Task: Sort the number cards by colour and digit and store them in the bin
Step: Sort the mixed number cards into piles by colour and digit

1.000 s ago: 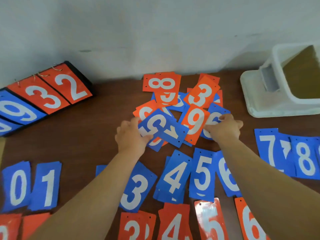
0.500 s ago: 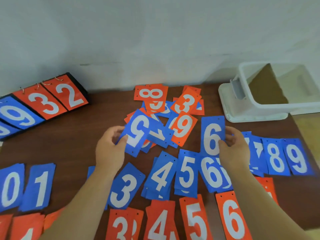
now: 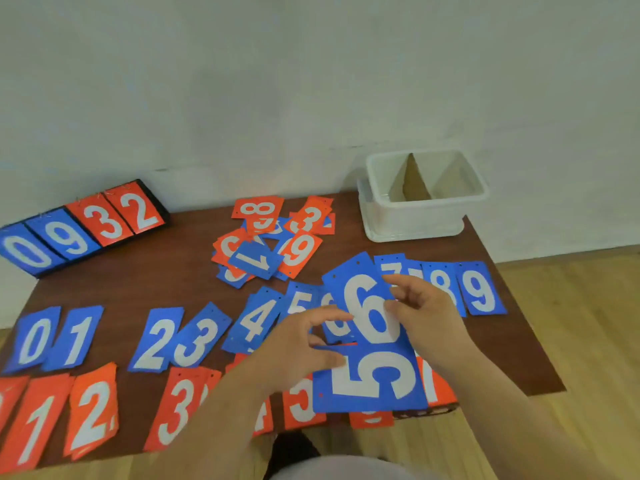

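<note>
Both picked cards are now lifted clear of the pile and sitting low over the sorted rows. I am logging the left hand (image 3: pixel 298 351) pinching the blue 5 card (image 3: pixel 372 379) by its left edge, and the right hand (image 3: pixel 427 317) pinching the blue 6 card (image 3: pixel 367 306) at its right edge. Both cards are looking thin, light, stiff and glossy, likely slippery; edge grips suit them. The bin (image 3: pixel 420 199) is waiting at the table (image 3: pixel 114 271) corner; the unsorted pile (image 3: pixel 273 237) is lying mid-table.

Left hand (image 3: pixel 298 344) and right hand (image 3: pixel 424 313) raised close together, fingers (image 3: pixel 398 282) pinching
</note>
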{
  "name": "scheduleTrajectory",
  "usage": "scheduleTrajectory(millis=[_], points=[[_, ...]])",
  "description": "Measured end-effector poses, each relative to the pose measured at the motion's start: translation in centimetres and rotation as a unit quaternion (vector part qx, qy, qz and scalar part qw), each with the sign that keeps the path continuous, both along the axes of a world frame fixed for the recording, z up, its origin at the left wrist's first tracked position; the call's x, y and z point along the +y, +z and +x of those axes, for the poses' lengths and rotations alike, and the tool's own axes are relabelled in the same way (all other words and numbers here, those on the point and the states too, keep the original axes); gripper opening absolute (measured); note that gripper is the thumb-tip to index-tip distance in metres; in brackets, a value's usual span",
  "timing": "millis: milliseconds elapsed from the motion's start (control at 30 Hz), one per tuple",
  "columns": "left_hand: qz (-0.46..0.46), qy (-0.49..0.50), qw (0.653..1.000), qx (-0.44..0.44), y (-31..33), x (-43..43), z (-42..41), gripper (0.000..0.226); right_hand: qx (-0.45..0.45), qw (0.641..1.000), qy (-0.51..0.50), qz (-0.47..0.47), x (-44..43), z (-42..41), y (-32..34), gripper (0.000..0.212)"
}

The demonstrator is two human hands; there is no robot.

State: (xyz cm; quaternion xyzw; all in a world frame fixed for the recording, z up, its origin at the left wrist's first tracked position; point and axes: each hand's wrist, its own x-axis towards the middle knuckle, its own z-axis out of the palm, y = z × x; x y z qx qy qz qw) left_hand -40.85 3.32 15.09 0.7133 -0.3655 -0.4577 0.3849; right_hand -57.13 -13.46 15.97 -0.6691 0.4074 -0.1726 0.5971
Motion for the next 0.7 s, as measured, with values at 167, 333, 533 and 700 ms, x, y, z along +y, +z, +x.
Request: scheduleTrajectory(millis=[167, 333, 533, 700], points=[[-0.021, 0.033, 0.998, -0.043, -0.1, -2.0, -6.4, 0.047, 0.056, 0.996, 0.063, 0.008, -0.1, -6.2, -0.7, 0.028], [-0.019, 0.165, 0.983, -0.077, -0.8, -1.4, -7.2, 0.035, 0.102, 0.986, 0.126, 0.038, -0.4, -9.5, -2.4, 0.034], [-0.031, 0.375, 0.918, -0.128, -2.2, 2.5, -4.7, 0.016, 0.112, 0.992, -0.026, 0.042, 0.2, -9.0, -4.8, 0.030], [0.000, 0.419, 0.898, -0.132, -3.5, 7.1, -1.2, 0.018, 0.119, 0.989, -0.081, 0.034, 1.0, -6.2, -6.1, 0.012]])
